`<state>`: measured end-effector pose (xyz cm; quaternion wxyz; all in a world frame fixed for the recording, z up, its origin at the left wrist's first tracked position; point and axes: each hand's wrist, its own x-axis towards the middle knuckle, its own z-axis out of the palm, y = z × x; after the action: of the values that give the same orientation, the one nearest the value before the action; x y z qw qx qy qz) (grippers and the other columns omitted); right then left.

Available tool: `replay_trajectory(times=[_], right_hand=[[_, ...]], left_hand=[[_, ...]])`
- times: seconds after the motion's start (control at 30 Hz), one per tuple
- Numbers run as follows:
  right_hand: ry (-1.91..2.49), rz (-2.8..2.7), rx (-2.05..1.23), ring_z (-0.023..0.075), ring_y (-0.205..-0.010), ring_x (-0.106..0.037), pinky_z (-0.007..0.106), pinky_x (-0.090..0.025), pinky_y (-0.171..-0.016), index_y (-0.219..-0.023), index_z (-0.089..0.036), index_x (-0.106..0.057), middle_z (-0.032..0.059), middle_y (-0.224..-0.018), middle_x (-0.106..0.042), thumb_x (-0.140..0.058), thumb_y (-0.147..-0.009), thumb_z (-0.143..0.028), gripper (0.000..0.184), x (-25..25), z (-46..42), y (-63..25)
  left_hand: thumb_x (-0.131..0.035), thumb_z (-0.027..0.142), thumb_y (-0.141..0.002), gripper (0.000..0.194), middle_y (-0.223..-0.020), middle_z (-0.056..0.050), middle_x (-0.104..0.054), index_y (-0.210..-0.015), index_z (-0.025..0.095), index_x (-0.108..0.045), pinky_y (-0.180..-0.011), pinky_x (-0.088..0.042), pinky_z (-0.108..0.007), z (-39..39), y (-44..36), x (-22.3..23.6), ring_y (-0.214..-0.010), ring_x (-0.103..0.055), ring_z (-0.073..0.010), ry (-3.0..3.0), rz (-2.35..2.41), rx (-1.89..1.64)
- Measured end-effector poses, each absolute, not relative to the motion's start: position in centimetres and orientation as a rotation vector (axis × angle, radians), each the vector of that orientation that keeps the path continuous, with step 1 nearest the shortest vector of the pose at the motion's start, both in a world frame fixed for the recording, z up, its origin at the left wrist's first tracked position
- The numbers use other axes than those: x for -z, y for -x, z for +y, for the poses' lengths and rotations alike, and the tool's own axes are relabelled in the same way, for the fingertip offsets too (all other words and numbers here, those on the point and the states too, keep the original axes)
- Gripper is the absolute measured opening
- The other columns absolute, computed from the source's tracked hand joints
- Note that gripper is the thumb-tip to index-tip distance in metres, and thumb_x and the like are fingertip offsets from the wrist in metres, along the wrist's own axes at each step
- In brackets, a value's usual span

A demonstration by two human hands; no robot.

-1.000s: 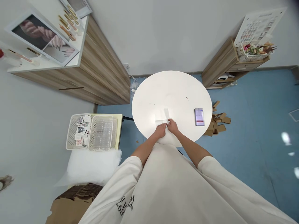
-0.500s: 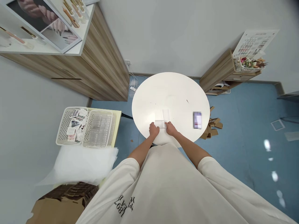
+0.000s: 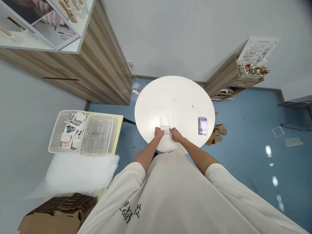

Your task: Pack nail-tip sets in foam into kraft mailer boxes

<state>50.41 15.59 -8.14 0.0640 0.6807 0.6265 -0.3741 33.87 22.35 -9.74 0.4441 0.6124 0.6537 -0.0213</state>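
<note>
A thin, translucent white sheet (image 3: 171, 119) lies on the round white table (image 3: 175, 91) close to my body. Its near part is folded over a small flat clear piece (image 3: 165, 130), whose exact kind I cannot make out. My left hand (image 3: 159, 133) is closed at the left edge of this bundle, thumb on top. At the right edge, my right hand (image 3: 175, 135) pinches the sheet between thumb and fingers. A phone-like device (image 3: 202, 125) with a blurred screen lies on the right of the table.
Left stands a side table (image 3: 119, 130) with a basket of printed cards (image 3: 55, 135), a basket of clear plastic cases (image 3: 96, 133), a stack of white sheets (image 3: 80, 170) and folded cardboard (image 3: 51, 221). Cardboard pieces (image 3: 216, 133) lie beyond the round table's right edge. A wooden cabinet (image 3: 104, 58) stands back left.
The sheet's left flap now lies spread out beyond my left hand, beside the right flap. Both hands stay at the bundle's near edges. The whole view has shifted slightly.
</note>
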Motion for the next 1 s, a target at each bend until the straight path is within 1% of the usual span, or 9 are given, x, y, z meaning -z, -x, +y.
replay_trajectory(times=[0.1, 0.23, 0.33, 0.43, 0.6, 0.73, 0.83, 0.9, 1.0], right_hand=[[-2.049, 1.896, 1.124, 0.0300, -0.126, -0.048, 0.038, -0.043, -0.102, -0.158, -0.018, -0.034, 0.0176, -0.143, -0.045, -0.053, -0.083, -0.007, 0.078, 8.4, 15.3, -50.5], [-2.112, 1.870, 1.243, 0.0294, -0.127, -0.049, 0.038, -0.044, -0.103, -0.158, -0.019, -0.034, 0.0163, -0.144, -0.044, -0.055, -0.081, -0.008, 0.080, 9.0, 15.2, -50.9], [-2.211, 1.799, 1.397, 0.0273, -0.124, -0.053, 0.036, -0.046, -0.102, -0.156, -0.021, -0.038, 0.0145, -0.143, -0.047, -0.055, -0.080, -0.008, 0.079, 9.6, 15.3, -51.2], [-2.294, 1.729, 1.556, 0.0238, -0.116, -0.059, 0.033, -0.047, -0.101, -0.152, -0.021, -0.044, 0.0134, -0.140, -0.051, -0.052, -0.081, -0.007, 0.073, 9.9, 15.4, -51.5], [-2.433, 1.665, 1.717, 0.0215, -0.114, -0.061, 0.032, -0.046, -0.101, -0.145, -0.018, -0.050, 0.0135, -0.136, -0.057, -0.049, -0.085, -0.008, 0.061, 9.8, 15.4, -51.7], [-2.548, 1.513, 1.825, 0.0203, -0.104, -0.065, 0.032, -0.051, -0.090, -0.145, -0.022, -0.042, 0.0096, -0.129, -0.063, -0.051, -0.087, -0.012, 0.060, 9.1, 15.2, -51.8], [-2.545, 1.511, 1.838, 0.0192, -0.094, -0.065, 0.033, -0.052, -0.081, -0.140, -0.024, -0.042, 0.0073, -0.121, -0.064, -0.051, -0.089, -0.016, 0.053, 8.6, 15.1, -51.9], [-2.487, 1.628, 1.817, 0.0188, -0.095, -0.064, 0.032, -0.052, -0.081, -0.137, -0.024, -0.045, 0.0072, -0.122, -0.062, -0.051, -0.090, -0.015, 0.049, 8.4, 15.0, -51.9], [-2.426, 1.742, 1.741, 0.0187, -0.101, -0.062, 0.030, -0.050, -0.085, -0.140, -0.024, -0.048, 0.0096, -0.127, -0.058, -0.049, -0.091, -0.013, 0.049, 8.4, 14.8, -51.7]], left_hand=[[-0.061, 0.026, -0.088, 0.031, -0.111, -0.007, -0.067, -0.116, 0.023, -0.048, -0.078, -0.052, -0.030, 22.2, -34.5, 9.4, -0.092, -0.068, -0.0189, -1.252, 1.645, -0.004], [-0.068, 0.020, -0.083, 0.025, -0.096, -0.002, -0.066, -0.099, 0.023, -0.050, -0.074, -0.048, -0.026, 22.0, -36.0, 8.9, -0.085, -0.065, -0.0160, -1.298, 1.521, -0.067], [-0.072, 0.017, -0.079, 0.028, -0.089, 0.001, -0.065, -0.092, 0.024, -0.048, -0.072, -0.045, -0.025, 21.8, -37.2, 8.7, -0.082, -0.064, -0.0153, -1.349, 1.512, -0.050], [-0.071, 0.016, -0.080, 0.027, -0.088, 0.001, -0.066, -0.091, 0.024, -0.047, -0.073, -0.045, -0.026, 21.7, -38.2, 8.8, -0.084, -0.064, -0.0160, -1.370, 1.524, -0.025], [-0.068, 0.017, -0.083, 0.024, -0.093, -0.003, -0.070, -0.100, 0.023, -0.052, -0.076, -0.047, -0.027, 21.4, -38.8, 9.1, -0.088, -0.066, -0.0179, -1.344, 1.512, -0.013], [-0.054, 0.016, -0.091, 0.020, -0.098, -0.004, -0.072, -0.111, 0.021, -0.056, -0.080, -0.050, -0.027, 20.9, -38.5, 9.2, -0.089, -0.070, -0.0165, -1.277, 1.445, -0.102], [-0.050, 0.013, -0.092, 0.029, -0.103, -0.004, -0.072, -0.119, 0.022, -0.057, -0.082, -0.052, -0.027, 20.8, -38.2, 9.4, -0.089, -0.071, -0.0152, -1.252, 1.405, -0.097], [-0.054, 0.013, -0.090, 0.037, -0.106, -0.004, -0.071, -0.125, 0.023, -0.057, -0.084, -0.053, -0.027, 20.9, -38.0, 9.5, -0.092, -0.071, -0.0155, -1.266, 1.380, -0.071], [-0.057, 0.013, -0.086, 0.051, -0.114, -0.004, -0.069, -0.136, 0.025, -0.054, -0.086, -0.053, -0.028, 21.2, -37.6, 9.6, -0.094, -0.072, -0.0159, -1.264, 1.326, -0.059]])
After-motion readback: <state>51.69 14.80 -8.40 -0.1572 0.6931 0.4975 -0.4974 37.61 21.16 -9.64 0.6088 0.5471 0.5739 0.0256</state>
